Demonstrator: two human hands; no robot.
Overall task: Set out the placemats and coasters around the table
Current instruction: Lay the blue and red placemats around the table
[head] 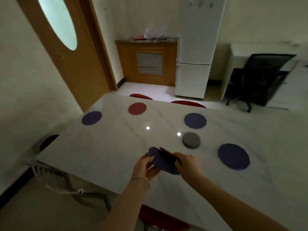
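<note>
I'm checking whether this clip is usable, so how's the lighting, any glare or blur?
Head view: dim overall; two small bright glare spots on the glossy table near the grey coaster stack; wide-angle bending tilts the door; slight softness on the left hand, right hand and the mats they hold.

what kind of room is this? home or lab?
Most likely a home dining area by a kitchen: a marble-look dining table laid with round placemats, a tall white fridge, and a wooden door with an oval window.

left hand + right hand: gripping purple placemat | table: 4 placemats, grey coaster stack
</note>
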